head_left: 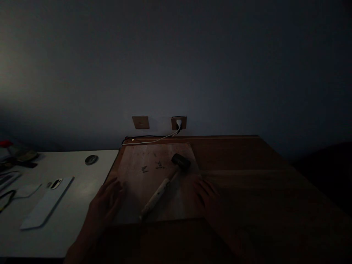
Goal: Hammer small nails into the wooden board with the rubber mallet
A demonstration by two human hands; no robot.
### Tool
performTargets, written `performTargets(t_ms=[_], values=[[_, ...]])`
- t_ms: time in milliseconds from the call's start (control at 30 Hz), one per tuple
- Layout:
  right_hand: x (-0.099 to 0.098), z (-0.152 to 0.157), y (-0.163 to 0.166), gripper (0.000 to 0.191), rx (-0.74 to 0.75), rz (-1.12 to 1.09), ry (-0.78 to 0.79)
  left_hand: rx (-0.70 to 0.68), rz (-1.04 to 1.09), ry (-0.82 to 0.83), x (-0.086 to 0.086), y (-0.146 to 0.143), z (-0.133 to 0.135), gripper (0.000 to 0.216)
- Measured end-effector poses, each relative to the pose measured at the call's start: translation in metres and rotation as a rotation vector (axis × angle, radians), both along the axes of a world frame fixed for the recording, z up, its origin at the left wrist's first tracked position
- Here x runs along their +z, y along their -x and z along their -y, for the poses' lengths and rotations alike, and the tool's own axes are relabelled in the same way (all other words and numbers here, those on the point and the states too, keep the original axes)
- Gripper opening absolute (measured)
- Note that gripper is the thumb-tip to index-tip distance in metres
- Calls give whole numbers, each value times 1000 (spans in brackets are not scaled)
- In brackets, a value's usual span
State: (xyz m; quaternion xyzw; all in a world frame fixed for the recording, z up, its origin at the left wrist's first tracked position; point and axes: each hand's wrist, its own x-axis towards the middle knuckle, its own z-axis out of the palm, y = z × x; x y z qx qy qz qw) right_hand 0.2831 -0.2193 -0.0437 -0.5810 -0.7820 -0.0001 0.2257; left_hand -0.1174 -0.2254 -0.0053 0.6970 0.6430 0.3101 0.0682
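Observation:
A rubber mallet (156,196) with a dark head and a pale-wrapped handle lies diagonally on a thin, light board (132,205). Small metal pieces (159,165), too dim to name, are scattered on the board's far half. At the board's left edge rests my left hand (108,200), fingers loosely bent and apart, holding nothing. Across from it, my right hand (206,196) lies with its fingers stretched out over the right edge, also empty. Neither hand touches the mallet.
The board is on a wooden table (242,190) against a wall. A white table (68,220) adjoins on the left, bearing a pale phone-shaped object (45,207) and a round dark tin (91,159). Cables (156,140) run from a wall socket (178,123). The light is very dim.

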Motion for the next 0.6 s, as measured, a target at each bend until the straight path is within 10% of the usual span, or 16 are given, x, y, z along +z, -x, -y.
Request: performTargets(t_ms=[367,600], values=[[-6,17,-132,44,-195,-106,38,-456,-152,191,-9,-96,-7,35],[28,36,-110,45,-339,-214,72,-636,-331,118,19,-154,-50,32]])
